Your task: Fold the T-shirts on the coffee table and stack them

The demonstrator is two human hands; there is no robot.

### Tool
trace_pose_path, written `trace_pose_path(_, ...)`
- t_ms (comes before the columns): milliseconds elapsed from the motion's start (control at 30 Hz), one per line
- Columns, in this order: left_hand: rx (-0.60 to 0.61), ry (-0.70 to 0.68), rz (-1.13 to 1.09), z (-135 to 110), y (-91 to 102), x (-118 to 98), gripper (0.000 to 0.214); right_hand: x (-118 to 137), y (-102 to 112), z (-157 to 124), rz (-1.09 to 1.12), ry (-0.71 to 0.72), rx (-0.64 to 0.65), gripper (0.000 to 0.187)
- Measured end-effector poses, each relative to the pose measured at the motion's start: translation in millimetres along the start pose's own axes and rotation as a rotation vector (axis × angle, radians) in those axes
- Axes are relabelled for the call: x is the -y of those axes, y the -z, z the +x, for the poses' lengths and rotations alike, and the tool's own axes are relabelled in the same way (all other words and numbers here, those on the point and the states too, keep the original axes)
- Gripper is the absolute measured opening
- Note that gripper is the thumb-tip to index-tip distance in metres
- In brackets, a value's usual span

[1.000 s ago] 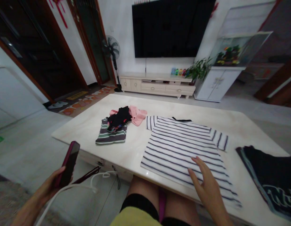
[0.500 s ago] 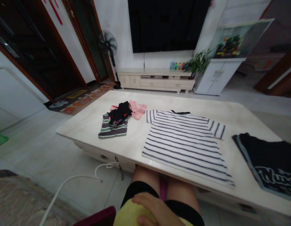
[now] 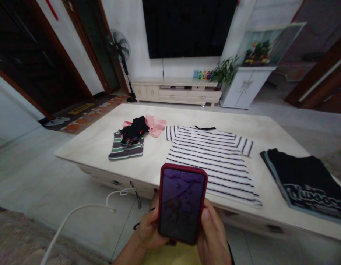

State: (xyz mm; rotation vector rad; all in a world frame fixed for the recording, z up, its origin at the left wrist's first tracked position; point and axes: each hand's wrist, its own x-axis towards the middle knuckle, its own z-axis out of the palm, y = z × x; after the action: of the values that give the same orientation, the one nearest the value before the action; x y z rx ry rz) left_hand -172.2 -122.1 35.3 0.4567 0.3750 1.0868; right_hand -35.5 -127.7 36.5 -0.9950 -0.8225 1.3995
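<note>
Phone (image 3: 182, 204) between left hand (image 3: 148, 229) and right hand (image 3: 214, 232)

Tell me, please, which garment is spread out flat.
The dark-striped white shirt behind the phone, sleeves outstretched; the left pile and right stack are bunched or folded.

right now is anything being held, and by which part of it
A phone, held by its lower side edges: the left hand on one, the right hand on the other.

Light is soft (edges stretched), the phone screen (image 3: 183, 204) apparently blurred.
</note>
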Motion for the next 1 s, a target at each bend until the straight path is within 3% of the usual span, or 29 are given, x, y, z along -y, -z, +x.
trace_pose_path(67, -0.003, -0.008, -0.044, 6, -7.1, 0, 0.041, -1, 6, 3, 0.012, -0.038, -0.037, 0.04)
trace_pose_path(133, -0.068, -0.081, -0.076, 6, -14.9, 0, 0.035, -4, 7, 1, 0.04, -0.054, 0.01, 0.041)
trace_pose_path(233, -0.132, -0.21, -0.054, 3, -22.3, 2, 0.04, -10, 3, -8, 0.066, 0.037, 0.113, 0.051)
trace_pose_path(333, -0.118, -0.288, 0.03, 2, -23.0, 9, 0.05, -17, 0, -10, -0.065, 0.156, 0.084, 0.063)
trace_pose_path(467, -0.138, -0.301, 0.077, 2, -23.7, 17, 0.041, -17, 7, -2, -0.253, 0.145, 0.045, 0.048)
trace_pose_path(667, -0.243, -0.332, 0.095, 3, -21.6, 20, 0.032, -19, 15, 0, -0.119, 0.153, 0.084, 0.047)
trace_pose_path(833, -0.188, -0.163, 0.235, 0, -6.0, 13, 0.038, -15, 6, -3, 0.138, 0.127, 0.087, 0.051)
trace_pose_path(1000, -0.118, -0.042, 0.32, 0, -5.4, 0, 0.043, -4, 0, 1, 0.151, 0.118, 0.111, 0.049)
